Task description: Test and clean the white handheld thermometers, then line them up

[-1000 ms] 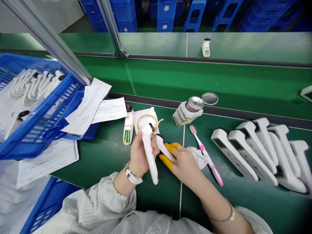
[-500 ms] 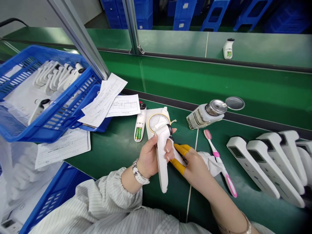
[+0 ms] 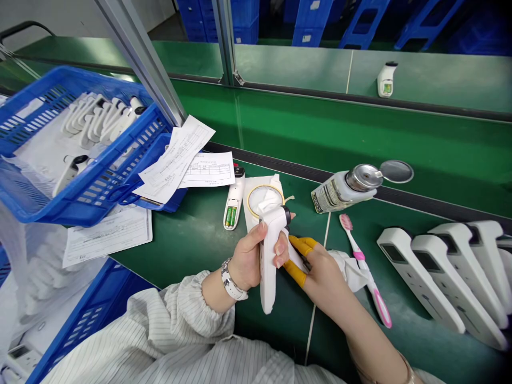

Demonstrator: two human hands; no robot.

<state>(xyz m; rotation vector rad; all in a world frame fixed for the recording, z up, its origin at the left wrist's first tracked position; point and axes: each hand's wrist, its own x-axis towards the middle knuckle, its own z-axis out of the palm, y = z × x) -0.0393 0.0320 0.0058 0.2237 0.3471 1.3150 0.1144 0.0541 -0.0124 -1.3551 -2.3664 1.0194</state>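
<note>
Green bench [image 3: 192, 240], white thermometer [image 3: 267, 266] upright within left hand [image 3: 247, 262] fingers [image 3: 280, 250]

Bottle [image 3: 336, 192] as datum: tape roll [image 3: 256, 190], basket [image 3: 104, 160], papers [image 3: 180, 160] left; held unit [image 3: 269, 261] before-left; toothbrush [image 3: 362, 261] before; thermometer row [image 3: 440, 277] right; lone thermometer [image 3: 386, 80] behind.

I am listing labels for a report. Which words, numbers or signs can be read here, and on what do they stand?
No text can be read.
On the paper sheets: printed tables, too small.
On the bottle label: print blurred.
On the white device in the left hand: no legible marking.
</note>
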